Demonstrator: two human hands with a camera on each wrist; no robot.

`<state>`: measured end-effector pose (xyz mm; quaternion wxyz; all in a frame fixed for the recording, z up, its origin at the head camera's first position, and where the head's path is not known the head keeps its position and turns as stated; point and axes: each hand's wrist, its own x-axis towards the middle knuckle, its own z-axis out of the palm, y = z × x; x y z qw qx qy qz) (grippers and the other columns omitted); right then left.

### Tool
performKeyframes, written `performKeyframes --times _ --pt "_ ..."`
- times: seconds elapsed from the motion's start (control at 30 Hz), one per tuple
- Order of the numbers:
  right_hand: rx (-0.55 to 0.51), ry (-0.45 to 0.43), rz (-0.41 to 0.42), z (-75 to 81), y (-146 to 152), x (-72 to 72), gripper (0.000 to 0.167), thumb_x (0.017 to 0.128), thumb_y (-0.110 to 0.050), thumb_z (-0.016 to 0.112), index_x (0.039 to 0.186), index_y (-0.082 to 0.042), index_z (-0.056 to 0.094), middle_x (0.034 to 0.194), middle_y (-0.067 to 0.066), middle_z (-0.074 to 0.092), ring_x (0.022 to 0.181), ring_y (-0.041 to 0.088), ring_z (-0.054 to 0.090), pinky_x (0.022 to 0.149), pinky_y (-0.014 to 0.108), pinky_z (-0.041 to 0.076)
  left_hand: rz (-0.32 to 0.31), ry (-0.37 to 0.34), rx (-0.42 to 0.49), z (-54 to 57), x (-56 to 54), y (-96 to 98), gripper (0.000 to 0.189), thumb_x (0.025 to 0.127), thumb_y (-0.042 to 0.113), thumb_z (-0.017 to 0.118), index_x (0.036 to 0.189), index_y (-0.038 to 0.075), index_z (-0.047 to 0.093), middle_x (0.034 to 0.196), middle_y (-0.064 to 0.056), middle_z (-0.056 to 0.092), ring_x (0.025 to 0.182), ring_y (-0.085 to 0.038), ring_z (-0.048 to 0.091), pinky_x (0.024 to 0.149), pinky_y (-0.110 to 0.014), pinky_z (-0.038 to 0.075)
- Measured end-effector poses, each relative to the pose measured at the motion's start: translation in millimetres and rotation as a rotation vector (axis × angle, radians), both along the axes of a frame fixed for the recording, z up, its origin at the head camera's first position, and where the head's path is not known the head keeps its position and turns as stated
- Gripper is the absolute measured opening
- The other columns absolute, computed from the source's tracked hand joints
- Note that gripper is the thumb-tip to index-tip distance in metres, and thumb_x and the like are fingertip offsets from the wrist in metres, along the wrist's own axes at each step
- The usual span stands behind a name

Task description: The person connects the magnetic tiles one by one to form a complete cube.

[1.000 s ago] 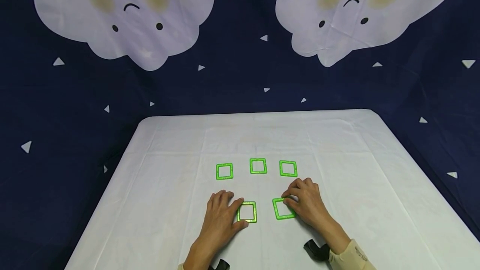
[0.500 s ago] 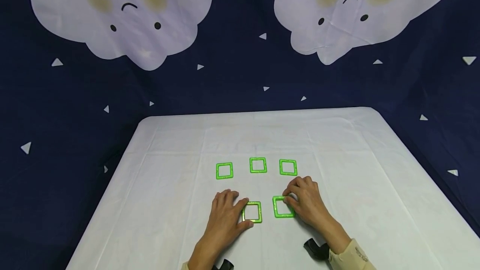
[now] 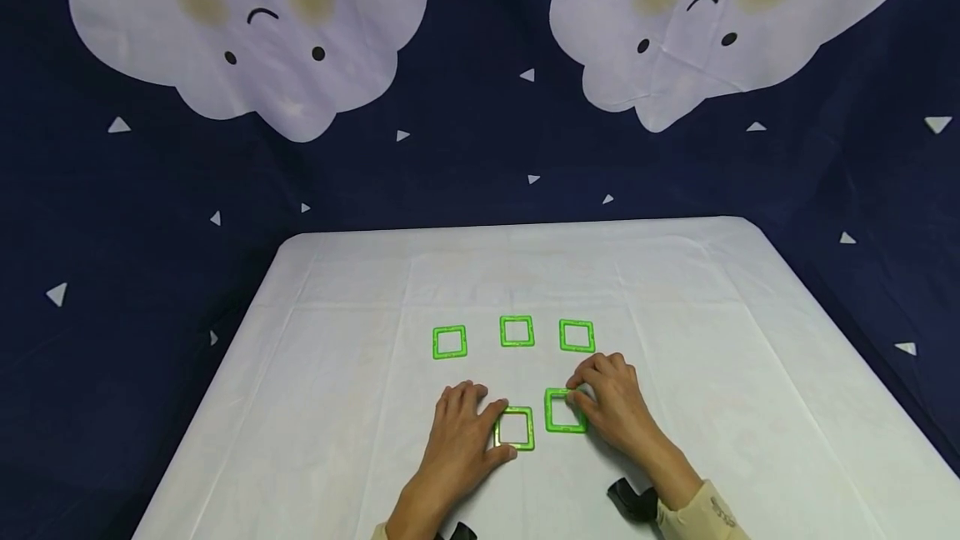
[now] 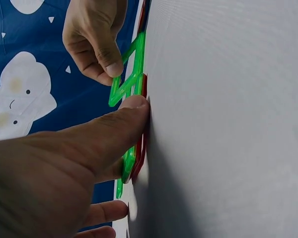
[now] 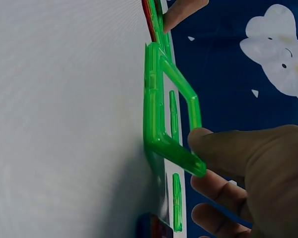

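In right hand [image 3: 613, 405], pinches tilted green square frame [image 3: 550, 413] by one edge. In left hand [image 3: 461, 433], grips green-and-red square frame [image 3: 530, 428] on white tabletop [image 3: 337, 357], just beside. Farther out, shows three flat green square frames [image 3: 517, 344] spaced in a row

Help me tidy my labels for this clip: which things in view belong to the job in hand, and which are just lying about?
In the job:
near green frame and red piece beneath it, at the left hand
tilted green frame, pinched by the right hand

Apparently lying about, untouched:
rear left frame
rear middle frame
rear right frame
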<state>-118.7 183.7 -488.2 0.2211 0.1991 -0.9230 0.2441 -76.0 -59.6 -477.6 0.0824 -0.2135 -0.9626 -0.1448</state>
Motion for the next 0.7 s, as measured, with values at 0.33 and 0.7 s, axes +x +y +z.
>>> performKeyframes --times 0.33,0.7 --pt "-0.097 -0.059 0.023 3.2 -1 2.2 0.024 0.064 -0.006 0.082 0.076 -0.018 0.065 0.085 -0.005 0.057 0.083 0.012 0.045 0.076 0.033 0.031 -0.005 0.024 0.021 -3.6 0.8 -1.3 0.063 0.068 0.052 0.074 0.12 0.018 0.061 0.119 -0.009 0.054 0.117 -0.028 0.045 0.102 -0.051 0.034" --pt "-0.178 -0.201 -0.002 12.3 -2 2.0 0.021 0.07 -0.004 0.078 0.078 -0.017 0.063 0.089 -0.006 0.058 0.089 0.014 0.046 0.084 0.037 0.03 -0.008 0.021 0.062 -3.7 1.2 -5.5 0.058 0.068 0.048 0.076 0.117 0.018 0.063 0.12 -0.009 0.054 0.116 -0.027 0.045 0.099 -0.047 0.034"
